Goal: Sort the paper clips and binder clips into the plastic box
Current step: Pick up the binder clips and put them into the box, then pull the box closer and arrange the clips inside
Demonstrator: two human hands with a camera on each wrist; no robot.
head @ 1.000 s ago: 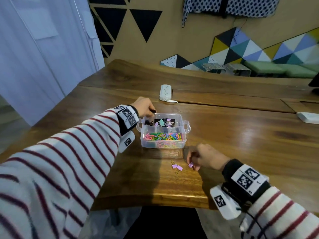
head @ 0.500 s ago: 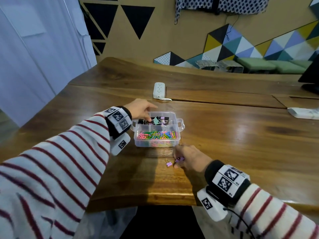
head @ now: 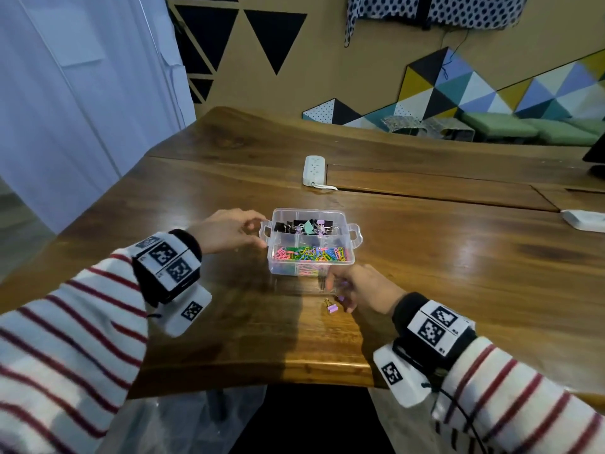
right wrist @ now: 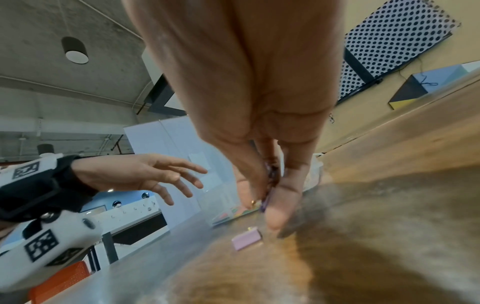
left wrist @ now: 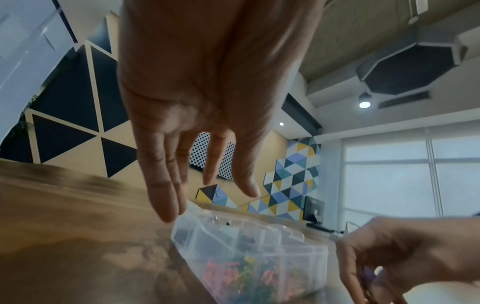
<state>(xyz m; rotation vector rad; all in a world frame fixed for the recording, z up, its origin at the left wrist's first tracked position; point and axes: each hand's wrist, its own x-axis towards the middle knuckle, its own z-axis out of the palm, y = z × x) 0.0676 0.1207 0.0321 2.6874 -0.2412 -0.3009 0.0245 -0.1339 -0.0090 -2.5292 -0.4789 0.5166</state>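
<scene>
A wooden table [head: 425, 257] before a triangle-patterned wall carries the plastic box [head: 311, 245], long side running left to right, where the left hand [head: 226, 231] hovers with fingers loosely spread by its left handle and the right hand [head: 363, 290] pinches a purple binder clip [right wrist: 270, 185] just above another binder clip [head: 331, 307] lying on the wood.

purple binder clip [right wrist: 270, 185] mostly buried between the pinching fingers [right wrist: 280, 197] of the right hand [head: 363, 288] (only a sliver shows) | plastic box [left wrist: 249, 251] smeared in the left wrist view, contents just coloured blur | far-compartment binder clips [head: 304, 227] too tangled to count | table [head: 458, 273] cut off at right edge
</scene>
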